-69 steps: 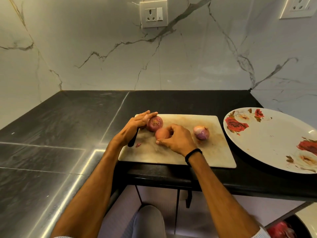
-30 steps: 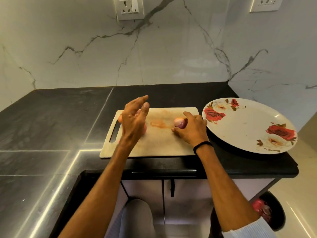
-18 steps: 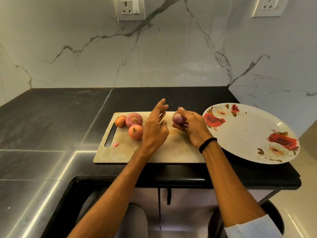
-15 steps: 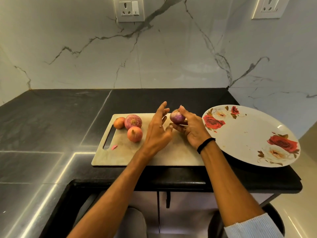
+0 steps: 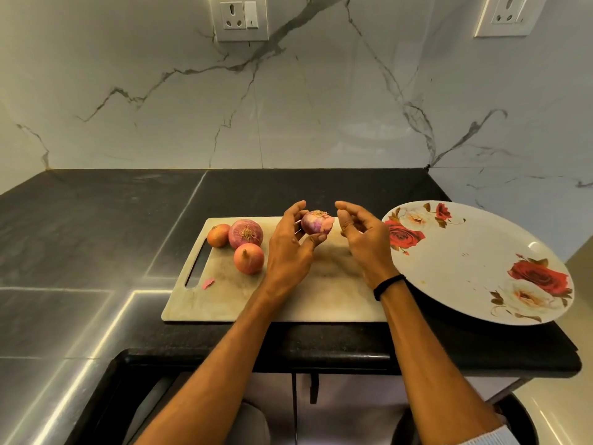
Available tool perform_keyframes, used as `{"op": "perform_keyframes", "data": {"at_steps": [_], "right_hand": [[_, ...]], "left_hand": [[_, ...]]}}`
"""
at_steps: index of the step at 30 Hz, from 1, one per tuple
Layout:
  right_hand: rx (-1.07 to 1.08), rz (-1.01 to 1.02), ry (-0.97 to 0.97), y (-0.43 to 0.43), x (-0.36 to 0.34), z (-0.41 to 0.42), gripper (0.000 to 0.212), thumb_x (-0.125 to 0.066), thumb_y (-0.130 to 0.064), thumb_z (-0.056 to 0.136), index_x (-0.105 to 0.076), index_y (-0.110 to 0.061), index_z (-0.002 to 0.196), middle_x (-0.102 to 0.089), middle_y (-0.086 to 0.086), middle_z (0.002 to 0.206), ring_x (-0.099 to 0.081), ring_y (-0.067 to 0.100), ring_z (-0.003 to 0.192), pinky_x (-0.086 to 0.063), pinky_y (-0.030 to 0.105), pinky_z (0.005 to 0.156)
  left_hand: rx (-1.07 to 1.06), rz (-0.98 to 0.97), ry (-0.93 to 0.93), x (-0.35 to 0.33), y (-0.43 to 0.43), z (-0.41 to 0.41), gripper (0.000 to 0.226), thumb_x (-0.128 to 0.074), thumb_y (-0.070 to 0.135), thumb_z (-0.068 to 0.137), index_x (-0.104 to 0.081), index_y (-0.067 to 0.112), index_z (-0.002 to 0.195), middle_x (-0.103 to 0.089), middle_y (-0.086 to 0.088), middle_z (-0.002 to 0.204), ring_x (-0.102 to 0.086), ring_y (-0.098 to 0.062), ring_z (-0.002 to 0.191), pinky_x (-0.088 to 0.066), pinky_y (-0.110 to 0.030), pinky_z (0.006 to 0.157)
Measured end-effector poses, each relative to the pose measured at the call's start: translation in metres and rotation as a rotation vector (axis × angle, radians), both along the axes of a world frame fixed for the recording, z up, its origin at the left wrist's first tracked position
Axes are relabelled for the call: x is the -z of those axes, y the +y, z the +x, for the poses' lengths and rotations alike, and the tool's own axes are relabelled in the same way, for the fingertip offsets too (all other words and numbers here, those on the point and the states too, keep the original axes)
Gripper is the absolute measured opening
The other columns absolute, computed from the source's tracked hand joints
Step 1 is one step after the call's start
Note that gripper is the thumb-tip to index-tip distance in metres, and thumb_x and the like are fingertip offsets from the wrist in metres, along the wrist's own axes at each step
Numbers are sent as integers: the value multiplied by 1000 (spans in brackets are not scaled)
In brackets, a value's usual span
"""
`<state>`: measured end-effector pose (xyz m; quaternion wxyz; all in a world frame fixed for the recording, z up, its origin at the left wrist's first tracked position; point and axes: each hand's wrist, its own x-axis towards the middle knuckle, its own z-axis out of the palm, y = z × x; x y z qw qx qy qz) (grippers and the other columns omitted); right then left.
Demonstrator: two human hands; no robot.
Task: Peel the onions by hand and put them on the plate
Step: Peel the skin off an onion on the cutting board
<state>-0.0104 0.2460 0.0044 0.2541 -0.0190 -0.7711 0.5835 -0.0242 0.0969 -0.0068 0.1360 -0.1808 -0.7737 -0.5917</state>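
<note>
My left hand (image 5: pixel 288 252) holds a small purple onion (image 5: pixel 317 222), partly peeled, between thumb and fingertips above the back of the pale cutting board (image 5: pixel 244 300). My right hand (image 5: pixel 362 239) hovers just right of it with fingers loosely curled; a loose flake of skin sticks out toward its thumb, and I see no grip on it. Three unpeeled onions sit at the board's left end: a small orange onion (image 5: pixel 218 235), a big red onion (image 5: pixel 245 233) and another orange onion (image 5: pixel 248 258). The white plate (image 5: pixel 465 261) with red roses lies to the right and holds no onion.
A pink scrap of onion skin (image 5: pixel 208 283) lies by the board's handle slot. The black counter (image 5: pixel 96 226) meets a marble wall behind. The plate overhangs the counter's right edge. A dark bin (image 5: pixel 513 419) stands on the floor below right.
The purple onion has passed from my right hand into my left hand. My right hand has let go and stays beside it. The view has shifted slightly.
</note>
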Motion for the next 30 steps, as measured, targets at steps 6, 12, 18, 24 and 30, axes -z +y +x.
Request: {"op": "perform_keyframes", "data": {"at_steps": [6, 12, 18, 24, 30], "right_hand": [[1, 150, 56, -5, 7, 0, 36, -70, -38, 88, -69, -20, 118, -65, -3, 111, -62, 6, 95, -52, 9, 74], [53, 153, 92, -11, 11, -1, 14, -69, -23, 92, -73, -15, 103, -72, -4, 93, -66, 9, 85, -57, 19, 73], [170, 177, 68, -8, 12, -6, 11, -66, -20, 94, -72, -12, 100, -69, -1, 92, -62, 9, 83, -50, 9, 67], [219, 240, 54, -6, 15, -4, 11, -66, -17, 93, -73, -12, 100, -72, 4, 96, -61, 10, 84, -52, 16, 72], [209, 247, 98, -10, 10, 1, 23, -64, -10, 90, -73, -14, 111, -70, 4, 110, -61, 9, 93, -49, 12, 75]], "left_hand": [[-16, -46, 60, 3, 0, -2, 68, -78, 15, 86, -44, 16, 145, -56, -5, 135, -60, -17, 121, -56, -35, 96], [-40, -44, 96, 5, -5, 2, 65, -78, 13, 85, -48, 13, 142, -55, -5, 136, -60, -18, 121, -57, -31, 94], [-19, -53, 126, 4, -3, 3, 58, -79, 11, 84, -54, 11, 137, -58, -5, 131, -61, -15, 116, -54, -17, 91], [-23, -18, 103, 5, -4, -1, 54, -74, 11, 88, -53, 12, 138, -57, -3, 132, -60, -14, 116, -54, -21, 92], [0, 85, 0, 1, -5, 0, 53, -66, 22, 95, -48, 16, 144, -57, 2, 135, -60, -11, 118, -55, -22, 93]]}}
